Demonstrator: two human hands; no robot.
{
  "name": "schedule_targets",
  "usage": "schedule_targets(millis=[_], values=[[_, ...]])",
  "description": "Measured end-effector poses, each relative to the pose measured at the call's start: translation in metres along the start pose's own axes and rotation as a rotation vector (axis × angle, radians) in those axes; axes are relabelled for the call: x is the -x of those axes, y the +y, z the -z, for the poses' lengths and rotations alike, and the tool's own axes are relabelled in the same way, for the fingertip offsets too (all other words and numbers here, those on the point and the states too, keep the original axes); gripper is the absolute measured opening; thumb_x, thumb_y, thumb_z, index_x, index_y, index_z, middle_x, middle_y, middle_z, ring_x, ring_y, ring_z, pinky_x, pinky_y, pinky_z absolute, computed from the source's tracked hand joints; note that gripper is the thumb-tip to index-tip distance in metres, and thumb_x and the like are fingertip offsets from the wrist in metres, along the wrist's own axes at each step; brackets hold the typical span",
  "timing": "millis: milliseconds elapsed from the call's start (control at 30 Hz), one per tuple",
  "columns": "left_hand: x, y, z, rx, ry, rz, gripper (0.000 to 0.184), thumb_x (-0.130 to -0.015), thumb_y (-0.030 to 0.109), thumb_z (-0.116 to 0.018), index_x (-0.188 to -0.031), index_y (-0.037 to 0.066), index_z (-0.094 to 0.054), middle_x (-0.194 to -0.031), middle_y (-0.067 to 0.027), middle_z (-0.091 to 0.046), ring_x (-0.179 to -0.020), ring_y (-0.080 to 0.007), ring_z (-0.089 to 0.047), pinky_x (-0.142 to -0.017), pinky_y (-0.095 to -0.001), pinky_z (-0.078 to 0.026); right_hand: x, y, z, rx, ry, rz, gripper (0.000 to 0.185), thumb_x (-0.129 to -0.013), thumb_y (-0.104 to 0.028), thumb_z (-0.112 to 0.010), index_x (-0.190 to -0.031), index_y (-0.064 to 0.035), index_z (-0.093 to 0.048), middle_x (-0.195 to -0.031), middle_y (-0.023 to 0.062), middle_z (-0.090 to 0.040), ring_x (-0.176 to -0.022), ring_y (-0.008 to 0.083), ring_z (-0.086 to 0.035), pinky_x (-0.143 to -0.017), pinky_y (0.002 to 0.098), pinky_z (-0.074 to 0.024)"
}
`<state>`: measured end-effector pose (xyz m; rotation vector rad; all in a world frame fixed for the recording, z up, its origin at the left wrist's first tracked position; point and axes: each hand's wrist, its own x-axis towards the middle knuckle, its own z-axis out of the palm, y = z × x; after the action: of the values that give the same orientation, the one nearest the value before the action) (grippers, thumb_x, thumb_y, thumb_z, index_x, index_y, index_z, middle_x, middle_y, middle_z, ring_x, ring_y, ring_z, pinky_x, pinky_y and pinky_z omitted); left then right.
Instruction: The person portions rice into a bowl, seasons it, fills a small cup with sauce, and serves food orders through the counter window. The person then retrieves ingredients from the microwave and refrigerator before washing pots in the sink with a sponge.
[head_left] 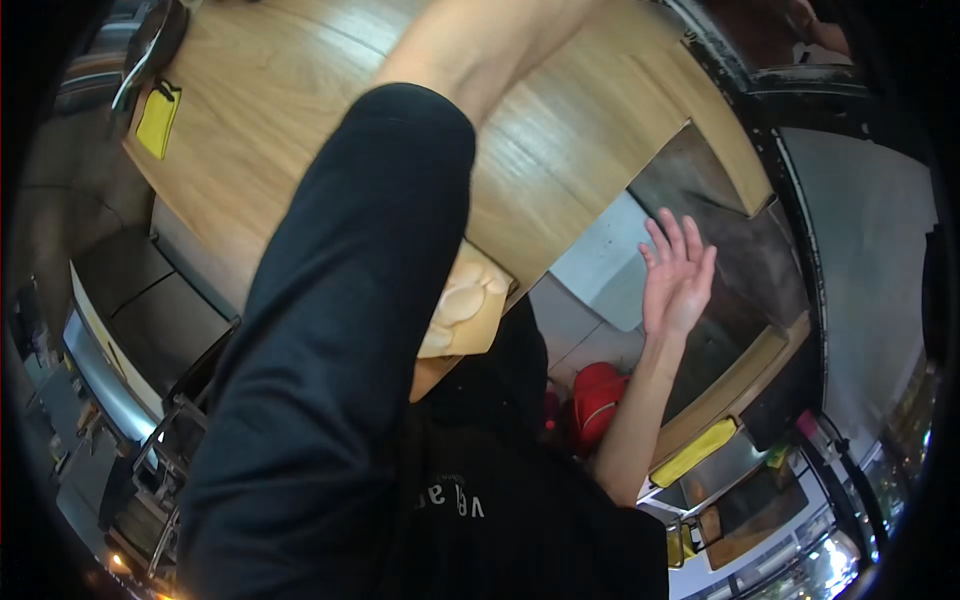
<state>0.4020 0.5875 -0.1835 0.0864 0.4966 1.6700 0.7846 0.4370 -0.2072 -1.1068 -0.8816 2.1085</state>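
My right hand [679,273] is raised at the right, palm showing and fingers spread, with nothing in it. It hangs over a gap between the wooden table and a dark bench surface, near a pale grey panel [605,262]. My left arm, in a black sleeve [350,270], reaches up across the middle and runs out of the top edge, so my left hand is out of sight. Partly behind that sleeve, at the table's near edge, a yellowish container [485,328] holds pale rounded pieces [462,302] that I cannot identify.
The wooden table [270,80] spans the upper middle. A yellow cloth [158,120] hangs at its left corner by a dark rounded object [158,38]. Another yellow cloth [695,453] lies at the right. Below the table sits a red bag [597,402]. Dark chairs [150,290] stand left.
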Motion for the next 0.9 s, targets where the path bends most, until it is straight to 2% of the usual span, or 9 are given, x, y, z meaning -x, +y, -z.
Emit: schedule_targets(millis=[167, 233, 300, 333, 367, 400, 467, 667, 900], values=[[0.129, 0.010, -0.007, -0.681, 0.065, 0.052, 0.081, -0.100, 0.061, -0.026, -0.118, -0.013, -0.054, -0.109, -0.0274, -0.065, -0.091, -0.0363, -0.066, -0.080, -0.0467, -0.055, 0.041, 0.049, -0.020, 0.249, -0.123, -0.045, 0.050, -0.106, -0.039, -0.035, -0.137, -0.0008, -0.045, -0.130, 0.0186, -0.057, -0.112, 0.0255, -0.058, -0.087, 0.0341, -0.0453], [0.227, -0.004, 0.022, -1.103, 0.126, -0.457, 0.051, -0.105, 0.041, -0.043, -0.125, -0.004, -0.056, -0.115, -0.0095, -0.062, -0.100, -0.0173, -0.055, -0.090, -0.0330, -0.047, 0.052, 0.058, -0.032, 0.406, -0.174, -0.014, 0.047, -0.106, -0.036, -0.037, -0.135, -0.0001, -0.047, -0.126, 0.0172, -0.060, -0.108, 0.0232, -0.060, -0.085, 0.0323, -0.0454], [0.370, -0.014, 0.014, -1.768, 0.465, -0.477, 0.053, -0.102, 0.040, -0.038, -0.126, -0.006, -0.051, -0.116, -0.0279, -0.061, -0.107, -0.0376, -0.061, -0.094, -0.0435, -0.048, 0.058, 0.060, -0.050, 0.612, -0.246, 0.035, 0.043, -0.105, -0.030, -0.041, -0.131, 0.0023, -0.051, -0.116, 0.0133, -0.067, -0.101, 0.0186, -0.063, -0.085, 0.0297, -0.0463], [0.423, -0.027, 0.031, -1.778, 0.655, -0.426, 0.051, -0.102, 0.038, -0.039, -0.127, -0.005, -0.051, -0.114, -0.0277, -0.062, -0.106, -0.0365, -0.062, -0.091, -0.0447, -0.048, 0.058, 0.060, -0.060, 0.610, -0.254, 0.047, 0.043, -0.105, -0.030, -0.041, -0.131, 0.0023, -0.051, -0.116, 0.0133, -0.067, -0.101, 0.0186, -0.063, -0.085, 0.0297, -0.0463], [0.474, -0.049, 0.049, -1.723, 0.816, -0.408, 0.047, -0.103, 0.034, -0.039, -0.126, -0.005, -0.049, -0.102, -0.0142, -0.059, -0.094, -0.0232, -0.059, -0.087, -0.0356, -0.048, 0.057, 0.060, -0.070, 0.670, -0.341, 0.048, 0.044, -0.105, -0.031, -0.041, -0.132, 0.0026, -0.051, -0.117, 0.0134, -0.067, -0.103, 0.0191, -0.063, -0.088, 0.0307, -0.0464], [0.516, -0.074, 0.050, -1.465, 0.938, -0.289, 0.056, -0.104, 0.044, -0.034, -0.128, -0.006, -0.044, -0.104, -0.0213, -0.062, -0.102, -0.0282, -0.061, -0.088, -0.0378, -0.048, 0.054, 0.060, -0.080, 0.731, -0.426, 0.053, 0.045, -0.105, -0.032, -0.041, -0.132, 0.0030, -0.050, -0.118, 0.0136, -0.067, -0.105, 0.0196, -0.063, -0.090, 0.0318, -0.0465], [0.585, -0.137, 0.101, -1.194, 1.092, -0.158, 0.052, -0.106, 0.047, -0.029, -0.127, 0.002, -0.043, -0.091, -0.0116, -0.062, -0.082, -0.0166, -0.059, -0.071, -0.0309, -0.047, 0.047, 0.065, -0.094, 0.750, -0.465, 0.035, 0.045, -0.105, -0.032, -0.039, -0.134, 0.0017, -0.049, -0.120, 0.0141, -0.067, -0.107, 0.0211, -0.062, -0.093, 0.0333, -0.0465], [0.592, -0.226, 0.078, -0.597, 0.979, -0.044, 0.051, -0.106, 0.049, -0.028, -0.134, 0.008, -0.037, -0.082, -0.0109, -0.063, -0.061, -0.0151, -0.060, -0.053, -0.0277, -0.048, 0.031, 0.095, -0.100, 0.719, -0.685, -0.182, 0.052, -0.106, -0.040, -0.037, -0.136, 0.0016, -0.047, -0.122, 0.0131, -0.064, -0.110, 0.0186, -0.058, -0.098, 0.0326, -0.0448], [0.557, -0.220, 0.061, -0.761, 0.979, -0.248, 0.054, -0.105, 0.052, -0.026, -0.136, 0.008, -0.036, -0.072, -0.0093, -0.061, -0.047, -0.0096, -0.048, -0.043, -0.0214, -0.039, 0.042, 0.068, -0.100, 0.796, -0.639, -0.053, 0.051, -0.106, -0.040, -0.037, -0.132, 0.0006, -0.051, -0.124, 0.0180, -0.064, -0.117, 0.0259, -0.059, -0.101, 0.0346, -0.0431]])
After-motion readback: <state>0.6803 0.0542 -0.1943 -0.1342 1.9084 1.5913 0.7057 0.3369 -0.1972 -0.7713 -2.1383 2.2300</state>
